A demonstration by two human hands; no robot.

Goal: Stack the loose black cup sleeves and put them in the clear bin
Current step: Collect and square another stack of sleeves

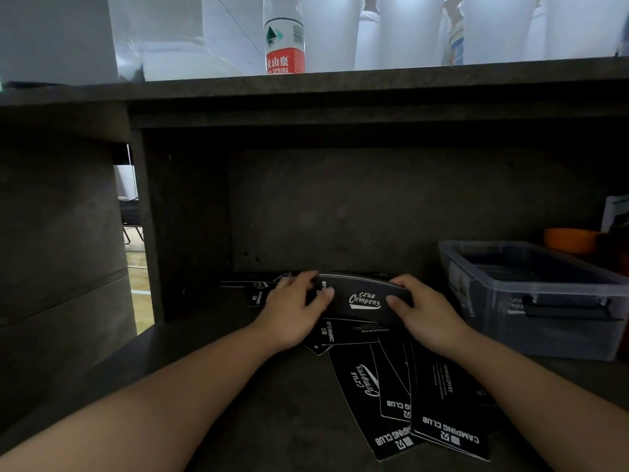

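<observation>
Two hands grip a black cup sleeve point(364, 299) by its ends on a dark shelf point(238, 386): the left hand point(296, 310) and right hand point(420, 310) each curl fingers over its top edge, thumbs pressing its printed face. More loose sleeves point(418, 400) lie scattered flat below. At right stands the clear bin point(531, 301); above, a water bottle point(284, 39).

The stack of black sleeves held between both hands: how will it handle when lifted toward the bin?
The stack looks like flat thin card, so probably light. It seems to bow slightly between the left hand and right hand, so likely somewhat bendy. Smooth loose layers may slide apart unless squeezed.
</observation>
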